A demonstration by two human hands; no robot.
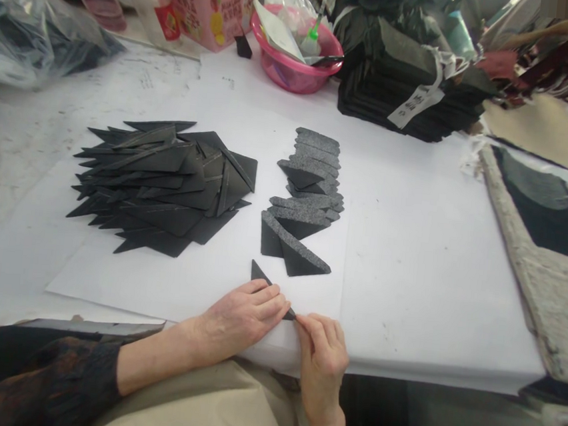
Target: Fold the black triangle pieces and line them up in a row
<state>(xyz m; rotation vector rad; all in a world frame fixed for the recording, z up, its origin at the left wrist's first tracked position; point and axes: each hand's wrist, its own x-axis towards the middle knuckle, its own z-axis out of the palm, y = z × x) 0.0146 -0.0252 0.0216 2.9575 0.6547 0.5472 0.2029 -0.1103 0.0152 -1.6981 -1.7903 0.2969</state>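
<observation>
A black triangular piece (261,273) lies near the table's front edge, partly hidden under my left hand (249,313), whose fingers are pressed together on it. At the piece's lower right corner, my right hand (323,351) pinches the tip between thumb and forefinger. Just beyond my hands is an overlapping row of grey-speckled strips (314,152) with black pieces among them, the nearest being a black piece with a speckled edge (304,258). To the left spreads a large heap of black pointed pieces (166,188).
At the back stand a pink basin (297,74) with small items, a pink box (213,12), a jar (146,2) and a stack of dark pieces (401,84) with a white tag. Clear plastic (35,28) lies at left, a worn board (525,263) at right.
</observation>
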